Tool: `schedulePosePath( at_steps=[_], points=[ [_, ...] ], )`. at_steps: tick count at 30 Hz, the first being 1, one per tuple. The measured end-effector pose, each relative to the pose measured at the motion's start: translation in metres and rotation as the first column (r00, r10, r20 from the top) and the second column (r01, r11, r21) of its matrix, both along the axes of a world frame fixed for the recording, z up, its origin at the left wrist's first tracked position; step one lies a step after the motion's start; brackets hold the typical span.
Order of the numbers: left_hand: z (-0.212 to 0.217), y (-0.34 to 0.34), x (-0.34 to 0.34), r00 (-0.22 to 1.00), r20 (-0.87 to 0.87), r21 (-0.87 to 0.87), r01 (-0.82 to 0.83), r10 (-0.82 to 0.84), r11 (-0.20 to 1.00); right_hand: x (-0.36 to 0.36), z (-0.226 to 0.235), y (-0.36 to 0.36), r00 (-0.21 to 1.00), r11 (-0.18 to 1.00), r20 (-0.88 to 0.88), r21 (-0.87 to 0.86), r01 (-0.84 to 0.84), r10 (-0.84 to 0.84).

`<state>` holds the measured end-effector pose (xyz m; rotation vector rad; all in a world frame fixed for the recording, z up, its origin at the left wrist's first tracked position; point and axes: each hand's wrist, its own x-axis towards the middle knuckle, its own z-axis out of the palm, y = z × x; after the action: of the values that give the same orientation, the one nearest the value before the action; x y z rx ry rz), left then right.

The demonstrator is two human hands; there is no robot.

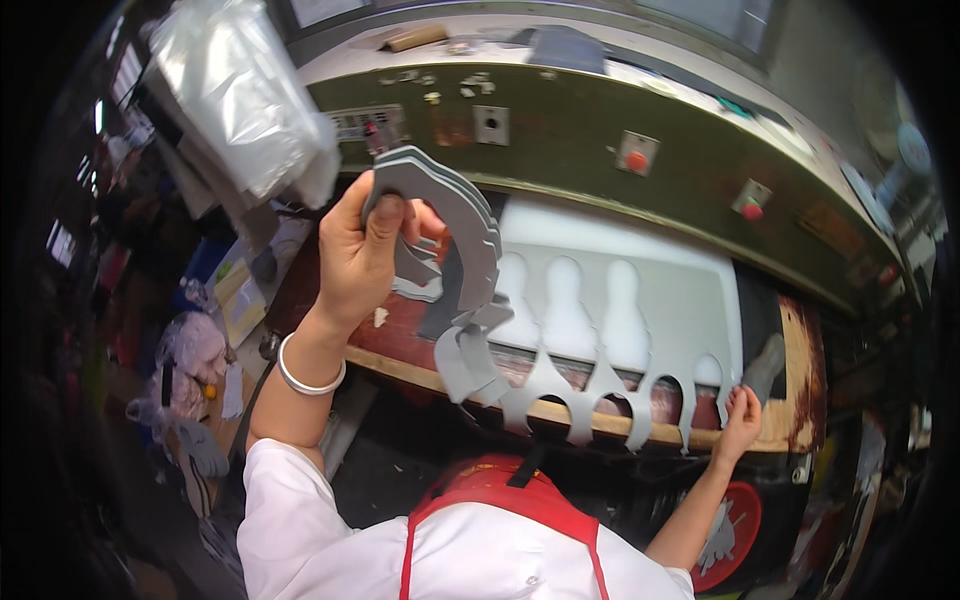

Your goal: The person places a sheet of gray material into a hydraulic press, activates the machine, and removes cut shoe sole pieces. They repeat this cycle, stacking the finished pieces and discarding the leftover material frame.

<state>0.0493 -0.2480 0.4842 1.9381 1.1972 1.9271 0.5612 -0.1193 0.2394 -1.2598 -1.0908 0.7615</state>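
Note:
My left hand (362,255) is raised over the left end of the bench. It is closed on a bundle of curved grey sheet strips (450,205), thumb on the near face. The bundle's lower end hangs beside the left edge of a grey sheet (690,290); whether they join there, I cannot make out. Rounded, sole-shaped holes run through the sheet, with white showing behind several of them. Its scalloped near edge droops past the bench front. At its near right corner, my right hand (738,425) pinches the edge.
Under the sheet lies a white board (580,222). Behind it runs a green machine beam (560,125) with a red button (637,160). Clear plastic bags (240,100) hang at the far left. A red basin (735,535) with grey scraps stands low at the right.

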Motion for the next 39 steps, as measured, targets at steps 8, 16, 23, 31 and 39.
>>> schedulePosePath(
  at_steps=[8,16,23,31,39],
  points=[
    [-0.018,-0.068,-0.100,0.995,0.038,-0.037,-0.096,0.097,0.995,-0.351,0.104,-0.054,0.546,0.512,0.374,0.194,-0.837,0.750],
    [-0.032,-0.101,-0.161,0.955,0.048,0.010,-0.295,0.294,0.955,-0.506,0.123,-0.080,0.077,0.011,0.490,0.136,-0.991,0.868],
    [-0.037,-0.141,-0.221,0.945,0.184,0.035,-0.283,0.272,0.959,-0.545,0.155,-0.069,-0.190,-0.201,0.525,-0.037,-0.979,0.829],
    [-0.060,-0.180,-0.303,0.977,0.198,0.003,-0.084,0.082,0.996,-0.610,0.161,-0.099,-0.357,-0.318,0.470,-0.163,-0.934,0.807],
    [-0.067,-0.193,-0.347,0.953,0.303,-0.124,0.046,-0.007,0.991,-0.621,0.163,-0.123,-0.134,-0.021,0.438,-0.254,-0.967,0.889]
  ],
)
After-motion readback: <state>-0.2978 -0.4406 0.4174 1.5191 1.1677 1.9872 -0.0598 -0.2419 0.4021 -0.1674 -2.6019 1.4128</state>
